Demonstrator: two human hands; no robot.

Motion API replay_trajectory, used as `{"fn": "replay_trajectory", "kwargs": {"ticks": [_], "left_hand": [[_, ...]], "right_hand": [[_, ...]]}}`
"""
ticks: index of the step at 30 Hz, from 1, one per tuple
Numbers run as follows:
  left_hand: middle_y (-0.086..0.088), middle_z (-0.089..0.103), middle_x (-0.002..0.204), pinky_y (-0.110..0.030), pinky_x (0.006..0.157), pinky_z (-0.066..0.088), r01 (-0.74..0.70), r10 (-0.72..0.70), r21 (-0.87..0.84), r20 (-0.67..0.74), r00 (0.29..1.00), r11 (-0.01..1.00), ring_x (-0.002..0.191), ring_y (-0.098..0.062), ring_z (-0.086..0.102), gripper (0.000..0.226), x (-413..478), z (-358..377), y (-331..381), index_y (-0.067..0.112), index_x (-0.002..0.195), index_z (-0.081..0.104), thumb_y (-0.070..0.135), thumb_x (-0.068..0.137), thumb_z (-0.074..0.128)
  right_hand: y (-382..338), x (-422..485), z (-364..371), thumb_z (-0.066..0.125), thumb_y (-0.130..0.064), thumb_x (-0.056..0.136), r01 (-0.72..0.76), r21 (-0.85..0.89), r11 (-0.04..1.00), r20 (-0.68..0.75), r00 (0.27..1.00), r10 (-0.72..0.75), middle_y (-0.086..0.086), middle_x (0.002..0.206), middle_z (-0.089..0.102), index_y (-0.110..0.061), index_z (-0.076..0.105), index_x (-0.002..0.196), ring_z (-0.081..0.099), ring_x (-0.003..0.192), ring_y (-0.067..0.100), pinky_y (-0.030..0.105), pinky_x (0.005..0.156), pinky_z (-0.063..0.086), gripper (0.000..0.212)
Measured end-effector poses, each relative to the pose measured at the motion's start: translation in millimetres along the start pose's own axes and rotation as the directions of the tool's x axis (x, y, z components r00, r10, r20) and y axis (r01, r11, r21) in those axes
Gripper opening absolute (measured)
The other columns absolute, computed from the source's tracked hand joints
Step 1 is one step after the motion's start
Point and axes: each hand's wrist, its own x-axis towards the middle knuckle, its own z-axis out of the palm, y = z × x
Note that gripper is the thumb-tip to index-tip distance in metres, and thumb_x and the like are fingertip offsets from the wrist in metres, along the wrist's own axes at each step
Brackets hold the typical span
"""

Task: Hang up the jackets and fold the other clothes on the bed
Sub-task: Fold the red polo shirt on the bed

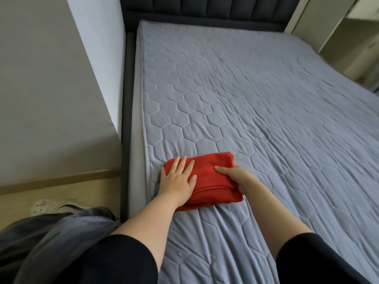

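The grey quilted mattress [246,95] fills centre to 3 o'clock, dark headboard [205,7] at 12. Near its 7 o'clock edge lies the folded red garment [209,179] — left hand [178,180] flat on top, likely pinning the fold, right hand [238,179] pinching its 3 o'clock edge, probably squaring it. A pale slipper [47,204] sits at 8 o'clock — clear of the work

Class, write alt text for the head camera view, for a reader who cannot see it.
A folded red garment lies near the left edge of a grey quilted mattress; the left hand presses flat on it and the right hand grips its right side. A dark padded headboard stands at the far end.
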Motion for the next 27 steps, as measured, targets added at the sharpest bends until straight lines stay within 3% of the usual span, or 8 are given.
{"fn": "replay_trajectory", "kwargs": {"ticks": [4, 8, 10, 13, 15, 21, 24, 27], "left_hand": [[-0.006, 0.018, 0.158, -0.040, 0.119, 0.011, -0.072, -0.061, -0.450, -0.273, 0.960, 0.890, 0.146, -0.018, 0.011, 0.054, 3, -25, 6, 0.018, 0.151, 0.021, 0.029, 0.101, 0.038], [-0.005, 0.042, 0.142, -0.026, 0.109, 0.030, -0.151, -0.359, -0.885, -0.328, 0.874, 0.440, 0.129, -0.015, 0.040, 0.041, 5, -55, 2, 0.012, 0.142, 0.038, 0.020, 0.102, 0.038], [-0.009, 0.047, 0.139, -0.035, 0.109, 0.034, -0.019, -0.510, -0.980, -0.119, 0.852, 0.197, 0.125, -0.021, 0.047, 0.040, 9, -64, -9, 0.009, 0.137, 0.046, 0.026, 0.103, 0.033], [-0.018, 0.060, 0.124, -0.048, 0.099, 0.045, 0.272, -0.546, -0.956, 0.287, 0.787, -0.110, 0.112, -0.034, 0.058, 0.042, 13, -59, -26, 0.004, 0.123, 0.057, 0.033, 0.100, 0.037], [-0.019, 0.062, 0.119, -0.041, 0.092, 0.049, 0.405, -0.544, -0.910, 0.383, 0.747, -0.085, 0.106, -0.033, 0.060, 0.038, 9, -49, -28, 0.001, 0.120, 0.057, 0.028, 0.095, 0.048], [-0.023, 0.062, 0.118, -0.033, 0.085, 0.043, 0.513, -0.639, -0.727, 0.133, 0.758, 0.457, 0.110, -0.037, 0.057, 0.044, 10, -45, -27, -0.004, 0.111, 0.064, 0.034, 0.093, 0.051], [-0.020, 0.064, 0.113, -0.036, 0.084, 0.045, 0.544, -0.689, -0.775, 0.201, 0.696, 0.323, 0.104, -0.036, 0.060, 0.050, 15, -42, -28, -0.003, 0.107, 0.064, 0.043, 0.090, 0.055], [-0.021, 0.064, 0.113, -0.035, 0.082, 0.045, 0.530, -0.757, -0.833, 0.243, 0.607, 0.157, 0.103, -0.037, 0.060, 0.057, 19, -39, -29, -0.003, 0.109, 0.061, 0.049, 0.084, 0.061]], "right_hand": [[-45, -29, 12, 0.076, -0.012, 0.075, 0.591, -0.227, 0.774, -0.189, 0.753, -0.631, 0.003, 0.079, 0.068, -0.015, 0.066, 0.088, 0.062, 0.067, 0.011, 0.017, 0.057, 0.043, 0.016], [-66, -65, 24, 0.073, -0.008, 0.070, 0.767, -0.637, 0.081, 0.073, 0.164, -0.984, 0.004, 0.072, 0.057, -0.010, 0.056, 0.077, 0.050, 0.066, 0.023, 0.027, 0.058, 0.028, 0.018], [-49, -74, 27, 0.062, -0.004, 0.063, 0.755, -0.625, -0.200, 0.334, 0.027, -0.942, 0.006, 0.074, 0.055, -0.007, 0.058, 0.078, 0.051, 0.069, 0.026, 0.031, 0.060, 0.036, 0.016], [-4, -65, 31, 0.062, -0.007, 0.061, 0.690, -0.671, -0.269, 0.621, 0.326, -0.713, 0.006, 0.085, 0.057, -0.011, 0.059, 0.087, 0.055, 0.081, 0.030, 0.040, 0.068, 0.043, 0.026], [24, -58, 34, 0.062, -0.017, 0.072, 0.686, -0.705, -0.181, 0.658, 0.537, -0.528, 0.003, 0.097, 0.058, -0.015, 0.060, 0.100, 0.054, 0.094, 0.024, 0.037, 0.082, 0.042, 0.028], [25, -38, 35, 0.066, -0.017, 0.082, 0.662, -0.561, 0.497, 0.209, 0.694, -0.689, -0.016, 0.067, 0.059, -0.018, 0.068, 0.080, 0.052, 0.062, -0.003, 0.016, 0.064, 0.036, 0.003], [3, -21, 29, 0.060, -0.017, 0.084, 0.509, -0.450, 0.734, -0.157, 0.764, -0.626, -0.009, 0.069, 0.063, -0.016, 0.065, 0.080, 0.056, 0.065, 0.007, 0.015, 0.056, 0.038, 0.007], [-18, 0, 31, 0.059, -0.028, 0.088, 0.350, -0.439, 0.828, -0.135, 0.885, -0.446, -0.003, 0.072, 0.062, -0.014, 0.065, 0.085, 0.057, 0.067, 0.014, 0.020, 0.053, 0.038, 0.015]]}}
